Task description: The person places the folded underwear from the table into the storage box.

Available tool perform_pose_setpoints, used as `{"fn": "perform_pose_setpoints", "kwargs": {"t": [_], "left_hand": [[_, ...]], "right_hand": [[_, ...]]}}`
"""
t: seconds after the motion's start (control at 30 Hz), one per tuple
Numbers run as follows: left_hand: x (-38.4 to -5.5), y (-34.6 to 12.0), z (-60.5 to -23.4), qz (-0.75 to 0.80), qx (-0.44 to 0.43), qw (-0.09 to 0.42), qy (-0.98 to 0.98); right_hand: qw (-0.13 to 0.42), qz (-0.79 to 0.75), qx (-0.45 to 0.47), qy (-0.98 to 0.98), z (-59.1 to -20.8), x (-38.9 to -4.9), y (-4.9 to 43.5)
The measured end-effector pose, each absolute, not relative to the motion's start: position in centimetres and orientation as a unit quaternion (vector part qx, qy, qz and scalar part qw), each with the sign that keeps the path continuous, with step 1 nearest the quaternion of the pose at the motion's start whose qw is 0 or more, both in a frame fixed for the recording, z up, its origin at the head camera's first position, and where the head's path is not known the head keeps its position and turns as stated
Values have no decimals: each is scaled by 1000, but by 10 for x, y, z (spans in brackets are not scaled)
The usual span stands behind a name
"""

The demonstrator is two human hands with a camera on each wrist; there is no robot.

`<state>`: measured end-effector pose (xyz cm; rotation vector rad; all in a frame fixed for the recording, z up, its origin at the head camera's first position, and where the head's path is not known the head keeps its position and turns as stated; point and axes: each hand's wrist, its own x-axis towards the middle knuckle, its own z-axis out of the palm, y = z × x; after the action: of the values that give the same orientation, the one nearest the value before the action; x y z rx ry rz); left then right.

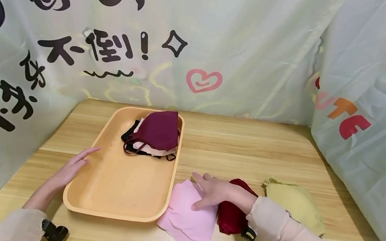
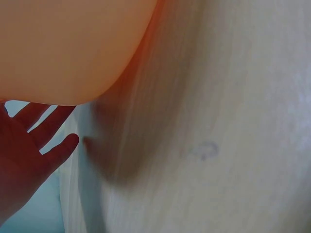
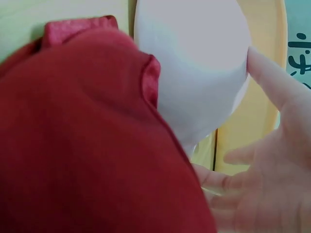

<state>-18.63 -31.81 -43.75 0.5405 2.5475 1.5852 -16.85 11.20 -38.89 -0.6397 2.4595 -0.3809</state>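
Both hands are lying flat with fingers straight. My right hand (image 1: 214, 192) is pressing the pink cloth (image 1: 188, 216) beside the tray (image 1: 114, 201); my left hand (image 1: 72, 169) is touching its left rim, gripping nothing.

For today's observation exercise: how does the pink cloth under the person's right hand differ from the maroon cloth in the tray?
The pale pink cloth piece lies spread flat on the wooden table, outside the tray; the maroon cloth piece sits atop a small pile inside the yellow oblong tray. The right hand rests on the pink one; nothing touches the maroon one. The maroon one shows a strap loop; the pink shows none. Both are soft fabric.
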Motion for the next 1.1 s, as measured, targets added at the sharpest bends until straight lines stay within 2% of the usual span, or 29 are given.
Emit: {"fn": "perform_pose_setpoints", "kwargs": {"t": [0.57,0.8,0.97,1.1], "left_hand": [[-185,-318,-435,513,181,42,838],[-188,-317,-432,521,177,51,833],[-189,-318,-432,519,175,50,835],[-189,-318,-433,517,173,58,837]], "right_hand": [[287,-155,-210,922,-396,-171,103],[265,-202,-211,919,-397,-166,99],[232,-176,-232,928,-396,-164,97],[244,-191,-225,924,-399,-164,97]]}}
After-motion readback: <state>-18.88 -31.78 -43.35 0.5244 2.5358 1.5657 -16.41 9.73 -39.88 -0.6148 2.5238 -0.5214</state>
